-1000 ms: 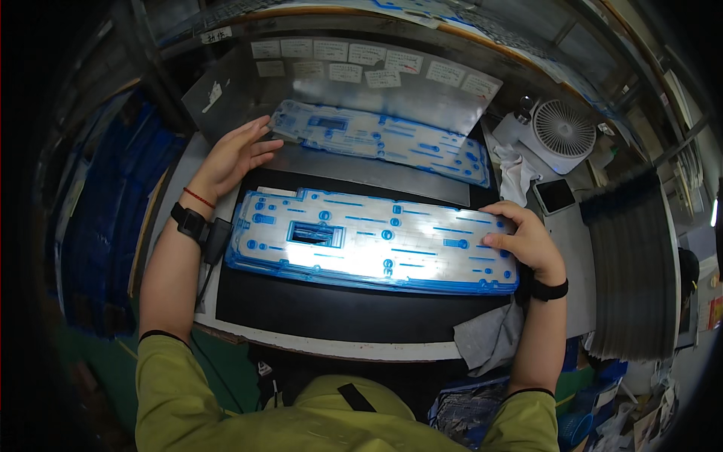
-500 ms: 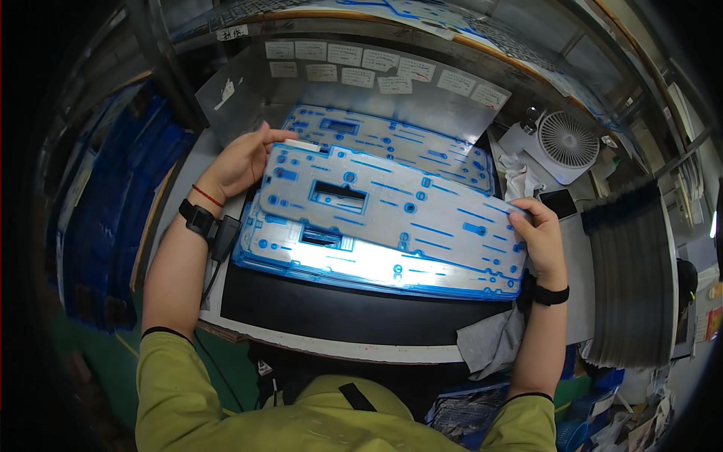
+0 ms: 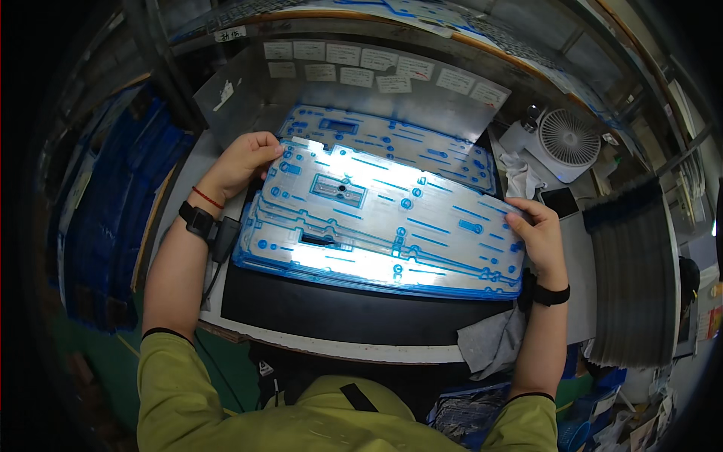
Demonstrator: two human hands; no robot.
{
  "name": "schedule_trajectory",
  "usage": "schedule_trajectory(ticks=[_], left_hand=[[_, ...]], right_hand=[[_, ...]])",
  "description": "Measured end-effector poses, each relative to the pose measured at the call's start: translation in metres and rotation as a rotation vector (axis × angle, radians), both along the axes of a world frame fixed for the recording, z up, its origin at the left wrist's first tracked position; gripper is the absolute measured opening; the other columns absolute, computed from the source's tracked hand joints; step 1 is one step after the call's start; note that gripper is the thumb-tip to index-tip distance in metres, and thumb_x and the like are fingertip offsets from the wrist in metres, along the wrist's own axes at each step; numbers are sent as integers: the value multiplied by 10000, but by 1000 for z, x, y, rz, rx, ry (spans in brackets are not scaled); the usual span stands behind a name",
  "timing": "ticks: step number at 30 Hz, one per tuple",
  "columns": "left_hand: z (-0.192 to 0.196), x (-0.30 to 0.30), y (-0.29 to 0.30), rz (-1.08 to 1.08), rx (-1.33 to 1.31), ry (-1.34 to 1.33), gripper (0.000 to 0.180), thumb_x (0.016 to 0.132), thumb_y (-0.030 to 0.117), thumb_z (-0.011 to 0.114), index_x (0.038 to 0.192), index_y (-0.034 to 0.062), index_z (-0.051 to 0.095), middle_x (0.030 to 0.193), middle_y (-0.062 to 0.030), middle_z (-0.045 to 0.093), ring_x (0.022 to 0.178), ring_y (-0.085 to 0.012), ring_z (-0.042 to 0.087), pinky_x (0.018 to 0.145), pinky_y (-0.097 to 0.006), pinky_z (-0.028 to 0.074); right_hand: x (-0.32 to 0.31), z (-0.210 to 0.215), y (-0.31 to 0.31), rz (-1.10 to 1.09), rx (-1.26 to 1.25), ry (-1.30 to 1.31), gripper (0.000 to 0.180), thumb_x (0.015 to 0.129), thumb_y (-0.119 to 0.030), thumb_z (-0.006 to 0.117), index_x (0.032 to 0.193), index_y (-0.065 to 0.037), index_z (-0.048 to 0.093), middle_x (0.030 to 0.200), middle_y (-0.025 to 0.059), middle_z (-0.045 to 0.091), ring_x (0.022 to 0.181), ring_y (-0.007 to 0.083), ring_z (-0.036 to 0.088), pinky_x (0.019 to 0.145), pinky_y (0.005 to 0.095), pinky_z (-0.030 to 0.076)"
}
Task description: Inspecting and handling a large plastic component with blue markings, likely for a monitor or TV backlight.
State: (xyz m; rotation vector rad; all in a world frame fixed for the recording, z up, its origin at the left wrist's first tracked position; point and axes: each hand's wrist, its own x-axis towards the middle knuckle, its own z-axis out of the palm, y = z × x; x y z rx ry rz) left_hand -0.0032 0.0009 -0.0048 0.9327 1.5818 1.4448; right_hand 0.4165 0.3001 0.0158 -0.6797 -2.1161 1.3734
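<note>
A silver metal panel [image 3: 380, 197] with blue-edged slots and holes lies slanted over a stack of like panels [image 3: 361, 273]. My left hand [image 3: 245, 162] is closed on its far left corner, thumb and fingers pinching the edge. At the right end my right hand [image 3: 538, 232] grips the panel, its thumb on top and the fingers' undersides hidden. Strong glare covers part of the held panel and of the stack's front. Between them, the offset edges of other panels show. Behind lies another blue-marked panel [image 3: 403, 142], partly covered by the held one.
A black mat [image 3: 331, 305] lies under the stack. A grey cloth [image 3: 491, 343] hangs at the table's front edge. Back right stand a white fan [image 3: 569, 138] and a crumpled white cloth [image 3: 523, 178]. A metal guard [image 3: 361, 98] with paper labels rises behind.
My left fingers have gone from stretched out to pinching the panel's corner. The held panel has tilted, and bright glare now spreads over it. My right hand has barely moved.
</note>
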Motion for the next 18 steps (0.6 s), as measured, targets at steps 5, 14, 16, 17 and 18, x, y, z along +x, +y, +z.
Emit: schedule_trajectory(ticks=[5, 14, 16, 17, 18], left_hand=[[0, 5, 1, 29, 54, -6, 125, 945, 201, 626, 935, 77, 619, 757, 54, 583, 631, -22, 459, 571, -159, 377], [-4, -1, 0, 8, 16, 76, 149, 950, 222, 621, 938, 75, 639, 743, 62, 570, 643, -24, 448, 600, -170, 380], [-5, -3, -1, 3, 13, 73, 158, 954, 227, 614, 961, 71, 644, 757, 60, 577, 652, -25, 449, 601, -172, 380], [-4, -2, 0, 0, 12, 71, 164, 956, 230, 611, 973, 70, 646, 764, 59, 580, 656, -26, 450, 601, -174, 380], [-4, 1, 0, 50, 24, 66, 171, 962, 231, 601, 991, 69, 648, 772, 59, 582, 660, -27, 448, 601, -175, 378]], right_hand=[[0, 2, -1, -5, 36, -49, 288, 837, -58, 719, 1113, 17, 684, 906, 32, 669, 776, 86, 586, 715, 208, 462], [-2, -1, 4, 49, 202, 43, 252, 826, -44, 711, 1067, 21, 687, 1023, 65, 630, 922, 142, 585, 811, 243, 447], [-2, 1, 4, 47, 174, 38, 248, 822, -43, 712, 1061, 21, 686, 1038, 71, 628, 942, 150, 580, 832, 252, 441], [-2, 2, 3, 46, 160, 34, 247, 820, -43, 712, 1057, 22, 686, 1046, 73, 627, 952, 153, 578, 842, 257, 438], [-1, 2, 3, 47, 152, 49, 246, 820, -41, 712, 1057, 22, 686, 1052, 74, 627, 954, 154, 578, 845, 257, 437]])
